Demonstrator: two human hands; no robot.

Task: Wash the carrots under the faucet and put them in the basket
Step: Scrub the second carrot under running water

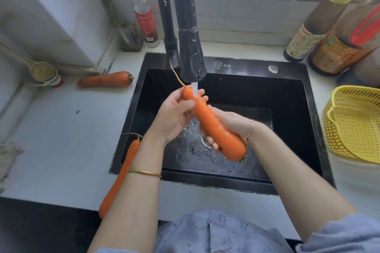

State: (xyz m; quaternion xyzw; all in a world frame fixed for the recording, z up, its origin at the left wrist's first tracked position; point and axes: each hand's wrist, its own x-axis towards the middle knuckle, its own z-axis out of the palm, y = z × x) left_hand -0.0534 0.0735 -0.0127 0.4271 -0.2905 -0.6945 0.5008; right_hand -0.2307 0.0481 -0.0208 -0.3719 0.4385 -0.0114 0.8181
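The carrot in hand is held slantwise over the sink, its thin end directly under the stream of water that runs from the faucet. The thin end is gripped by the left hand, whose fingers are curled round it from behind. The thick part is cradled from beneath by the right hand, whose fingers are wrapped under it.

The task is judged to be at an early stage. The first carrot is being rinsed and has not yet been placed. No carrot is seen in the visible part of the basket, which stands on the bench to the right of the sink, well apart from the hands.

Three carrots are counted in all. One is held under the water. A second carrot lies on the bench left of the sink, near the back wall. A third carrot lies across the sink's near-left corner, partly hidden by the left forearm.

By this count, two carrots are left to be washed, and all three are left to be put into the basket. One basket, one faucet and one sink are counted.
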